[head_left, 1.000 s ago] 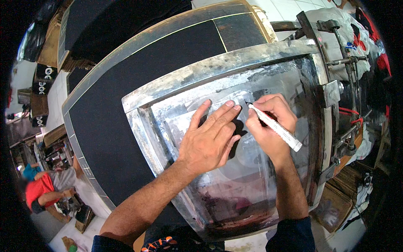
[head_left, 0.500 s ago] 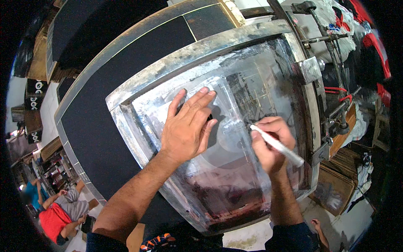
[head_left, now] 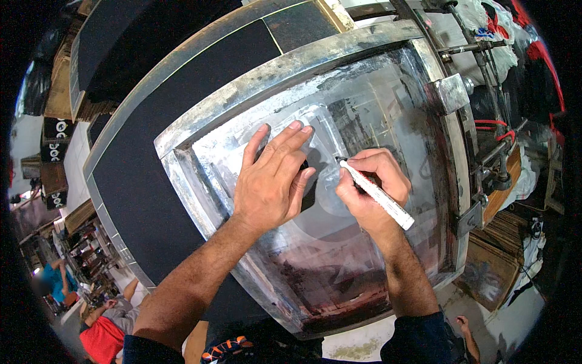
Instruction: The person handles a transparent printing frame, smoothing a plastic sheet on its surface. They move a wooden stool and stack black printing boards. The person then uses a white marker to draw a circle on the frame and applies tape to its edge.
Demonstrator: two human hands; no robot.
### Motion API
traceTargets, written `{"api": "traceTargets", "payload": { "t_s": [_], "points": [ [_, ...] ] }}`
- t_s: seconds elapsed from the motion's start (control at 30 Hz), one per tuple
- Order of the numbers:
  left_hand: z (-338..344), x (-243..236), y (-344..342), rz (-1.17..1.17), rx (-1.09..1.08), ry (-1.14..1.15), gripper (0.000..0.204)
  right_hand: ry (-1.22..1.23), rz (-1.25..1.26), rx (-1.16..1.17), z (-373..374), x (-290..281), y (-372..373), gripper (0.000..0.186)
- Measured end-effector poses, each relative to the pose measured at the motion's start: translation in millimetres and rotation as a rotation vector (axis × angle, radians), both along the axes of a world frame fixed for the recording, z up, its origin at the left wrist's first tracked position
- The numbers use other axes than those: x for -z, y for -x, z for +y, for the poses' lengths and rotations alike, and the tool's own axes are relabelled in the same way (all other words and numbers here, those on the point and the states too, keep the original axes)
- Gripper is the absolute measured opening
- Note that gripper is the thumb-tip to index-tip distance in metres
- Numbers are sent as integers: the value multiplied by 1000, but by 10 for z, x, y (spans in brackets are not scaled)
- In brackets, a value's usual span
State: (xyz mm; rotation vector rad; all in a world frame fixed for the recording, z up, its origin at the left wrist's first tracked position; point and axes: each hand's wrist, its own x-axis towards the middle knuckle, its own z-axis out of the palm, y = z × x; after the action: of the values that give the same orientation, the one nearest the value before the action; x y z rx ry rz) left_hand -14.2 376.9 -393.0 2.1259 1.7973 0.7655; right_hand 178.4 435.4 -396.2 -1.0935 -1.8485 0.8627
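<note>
A screen-printing frame [head_left: 233, 104] with a metal rim lies in front of me, its mesh [head_left: 330, 258] smeared grey and dark red. My left hand [head_left: 267, 188] rests on the mesh, palm down and fingers stretched out. A small dark spot shows between its thumb and forefinger; I cannot make out what it is. My right hand [head_left: 370, 215] is closed around a white marker [head_left: 389, 205], whose dark tip meets the mesh just right of my left hand. Faint pale rounded shapes show on the mesh beneath both hands.
Metal clamps [head_left: 450, 95] grip the frame's right edge, beside rods and a red cord [head_left: 494, 123]. A black board [head_left: 154, 136] extends under the frame to the left. Cardboard sheets [head_left: 488, 261] stand at right. Other people, one with red clothing [head_left: 102, 340], are at lower left.
My right hand has moved the marker up and to the left across the mesh, closer to my left hand. The left hand stays in place.
</note>
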Motion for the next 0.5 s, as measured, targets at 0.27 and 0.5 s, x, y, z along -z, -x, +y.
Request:
{"api": "traceTargets", "payload": {
  "t_s": [0.27,0.5],
  "points": [
    [4,3,5,14,-1,5,18,-25,0,7,9,14,15,25],
    [4,6,10,9,0,0,17,-9,-10,-1,11,11,10,23]
  ]
}}
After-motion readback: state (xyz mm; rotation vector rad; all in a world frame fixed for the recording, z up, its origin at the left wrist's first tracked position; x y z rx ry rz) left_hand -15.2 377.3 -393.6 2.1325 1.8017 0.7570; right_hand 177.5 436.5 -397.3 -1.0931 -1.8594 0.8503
